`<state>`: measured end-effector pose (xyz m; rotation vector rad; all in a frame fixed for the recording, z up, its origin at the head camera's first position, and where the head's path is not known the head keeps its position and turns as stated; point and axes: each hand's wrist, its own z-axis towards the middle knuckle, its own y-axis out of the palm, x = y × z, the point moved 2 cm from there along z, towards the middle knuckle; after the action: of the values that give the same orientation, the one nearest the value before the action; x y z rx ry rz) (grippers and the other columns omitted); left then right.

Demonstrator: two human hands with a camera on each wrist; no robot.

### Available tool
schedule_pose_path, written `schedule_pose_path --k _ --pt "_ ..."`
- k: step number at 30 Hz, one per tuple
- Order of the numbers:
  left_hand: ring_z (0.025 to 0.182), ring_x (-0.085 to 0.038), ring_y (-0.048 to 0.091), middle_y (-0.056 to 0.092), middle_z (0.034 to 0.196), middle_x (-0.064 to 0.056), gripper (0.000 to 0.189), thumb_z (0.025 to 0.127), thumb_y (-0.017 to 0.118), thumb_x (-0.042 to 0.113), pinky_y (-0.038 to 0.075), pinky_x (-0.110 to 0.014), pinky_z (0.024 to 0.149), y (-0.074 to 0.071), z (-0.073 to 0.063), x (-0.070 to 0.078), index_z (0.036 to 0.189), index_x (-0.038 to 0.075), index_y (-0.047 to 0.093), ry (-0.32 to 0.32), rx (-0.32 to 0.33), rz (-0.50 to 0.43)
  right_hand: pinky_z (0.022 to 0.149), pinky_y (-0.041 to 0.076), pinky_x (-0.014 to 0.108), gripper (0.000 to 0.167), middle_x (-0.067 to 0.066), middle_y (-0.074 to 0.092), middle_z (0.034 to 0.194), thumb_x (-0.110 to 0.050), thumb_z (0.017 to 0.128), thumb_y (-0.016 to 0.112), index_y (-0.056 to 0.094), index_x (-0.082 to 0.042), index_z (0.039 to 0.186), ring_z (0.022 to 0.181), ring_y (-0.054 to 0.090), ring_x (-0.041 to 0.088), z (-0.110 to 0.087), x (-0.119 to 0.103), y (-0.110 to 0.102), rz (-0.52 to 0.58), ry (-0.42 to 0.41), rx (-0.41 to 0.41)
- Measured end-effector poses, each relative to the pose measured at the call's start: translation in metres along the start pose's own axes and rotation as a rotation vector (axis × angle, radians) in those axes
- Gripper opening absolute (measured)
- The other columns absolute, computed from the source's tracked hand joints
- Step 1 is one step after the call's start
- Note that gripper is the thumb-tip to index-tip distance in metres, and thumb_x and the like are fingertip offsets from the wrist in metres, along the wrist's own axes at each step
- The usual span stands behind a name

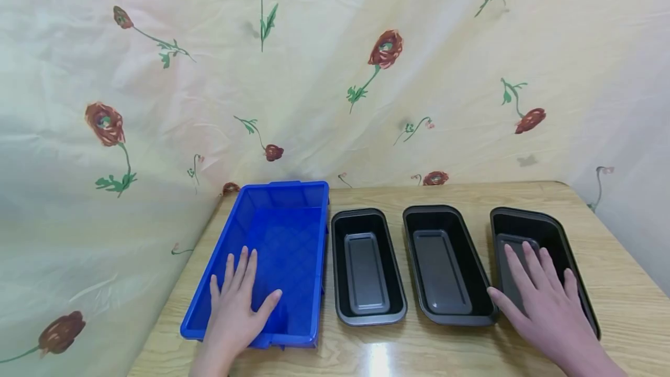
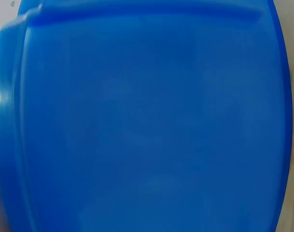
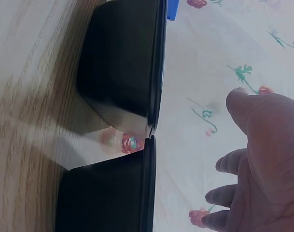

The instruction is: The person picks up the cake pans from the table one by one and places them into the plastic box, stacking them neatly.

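On the left, a shallow blue plastic tray (image 1: 288, 249) lies with my left hand (image 1: 235, 313) over its near part, fingers straight and spread. The left wrist view is nearly filled by the tray's blue surface (image 2: 151, 121). Three dark metal loaf pans stand in a row beside it: a left pan (image 1: 366, 272), a middle pan (image 1: 439, 272) and a right pan (image 1: 508, 284). Above the right pan my right hand (image 1: 546, 313) is spread, its thumb near the middle pan's corner. From the side, the right wrist view shows this hand (image 3: 272, 164) above the pans' rims, holding nothing.
Everything stands on a light wooden table (image 1: 345, 359). A cream cloth with red flowers (image 1: 314, 86) hangs behind the table and along its left side. Small gaps separate the tray and the pans. Bare wood shows in front of the left and middle pans.
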<state>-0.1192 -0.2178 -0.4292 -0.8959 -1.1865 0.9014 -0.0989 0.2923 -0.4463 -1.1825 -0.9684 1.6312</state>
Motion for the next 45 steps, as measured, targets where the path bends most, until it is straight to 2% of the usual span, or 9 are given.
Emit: schedule_pose_path --k 6,11,18,23,33,37,40,42,45 --pt "0.154 -0.049 0.001 0.012 0.17 -0.022 0.093 0.101 0.058 0.058 -0.003 -0.078 0.114 -0.003 -0.002 -0.009 0.166 0.006 0.016 -0.02 0.014 -0.002 0.114 -0.018 0.071 0.089 0.033 0.002 0.167 -0.043 0.103 0.063 0.012 -0.004 0.166 0.153 -0.019 0.041 0.001 0.001 0.001 0.004 -0.003 0.0" --pt "0.154 -0.05 -0.001 0.011 0.17 -0.024 0.093 0.102 0.058 0.056 -0.005 -0.079 0.113 -0.007 -0.003 -0.014 0.165 0.004 0.016 -0.05 0.001 -0.01 0.114 -0.018 0.071 0.09 0.033 0.001 0.167 -0.043 0.104 0.062 0.01 -0.004 0.166 0.153 -0.02 0.041 0.001 0.001 0.002 0.005 -0.003 -0.007" --pt "0.153 -0.052 0.003 0.01 0.169 -0.028 0.088 0.105 0.054 0.053 0.002 -0.084 0.109 -0.013 -0.007 -0.026 0.164 0.0 0.016 -0.065 0.018 -0.05 0.114 -0.017 0.07 0.09 0.033 0.002 0.167 -0.043 0.103 0.062 0.01 -0.005 0.166 0.153 -0.019 0.041 0.0 0.002 0.004 0.005 -0.008 -0.006" --pt "0.152 -0.054 0.005 0.01 0.168 -0.03 0.089 0.105 0.055 0.052 0.003 -0.085 0.107 -0.016 -0.009 -0.038 0.163 -0.003 0.017 -0.095 0.025 -0.053 0.114 -0.017 0.07 0.089 0.033 0.002 0.167 -0.043 0.104 0.062 0.01 -0.005 0.166 0.153 -0.019 0.041 0.0 0.002 0.005 0.01 -0.014 -0.002" --pt "0.15 -0.056 0.009 0.011 0.164 -0.038 0.085 0.106 0.057 0.044 0.004 -0.082 0.111 -0.018 -0.014 -0.054 0.16 -0.01 0.019 -0.108 0.05 -0.104 0.114 -0.017 0.07 0.089 0.034 0.003 0.166 -0.042 0.104 0.062 0.01 -0.005 0.166 0.154 -0.019 0.04 0.001 0.002 0.005 0.018 -0.025 -0.005" --pt "0.149 -0.058 0.012 0.011 0.163 -0.038 0.081 0.107 0.056 0.042 0.011 -0.08 0.111 -0.02 -0.014 -0.059 0.159 -0.011 0.022 -0.147 0.053 -0.116 0.115 -0.017 0.07 0.088 0.034 0.004 0.166 -0.042 0.104 0.062 0.012 -0.004 0.166 0.154 -0.019 0.04 0.001 0.001 0.005 0.02 -0.025 -0.003" --pt "0.148 -0.058 0.014 0.011 0.164 -0.038 0.078 0.108 0.055 0.041 0.017 -0.078 0.112 -0.02 -0.014 -0.063 0.159 -0.01 0.023 -0.202 0.053 -0.111 0.115 -0.017 0.07 0.088 0.035 0.005 0.166 -0.041 0.104 0.063 0.013 -0.003 0.165 0.154 -0.018 0.039 0.001 0.0 0.006 0.021 -0.023 -0.002" --pt "0.148 -0.058 0.016 0.01 0.165 -0.036 0.076 0.109 0.053 0.039 0.019 -0.076 0.113 -0.019 -0.015 -0.066 0.159 -0.009 0.023 -0.239 0.05 -0.115 0.115 -0.017 0.07 0.088 0.035 0.006 0.166 -0.041 0.104 0.063 0.014 -0.003 0.165 0.154 -0.018 0.039 0.0 -0.001 0.007 0.022 -0.021 -0.002" --pt "0.148 -0.058 0.018 0.012 0.165 -0.036 0.072 0.11 0.052 0.034 0.021 -0.075 0.113 -0.018 -0.016 -0.071 0.159 -0.009 0.024 -0.26 0.058 -0.147 0.115 -0.018 0.069 0.087 0.035 0.006 0.166 -0.041 0.104 0.062 0.013 -0.003 0.165 0.154 -0.019 0.04 0.0 -0.001 0.007 0.022 -0.018 -0.007"
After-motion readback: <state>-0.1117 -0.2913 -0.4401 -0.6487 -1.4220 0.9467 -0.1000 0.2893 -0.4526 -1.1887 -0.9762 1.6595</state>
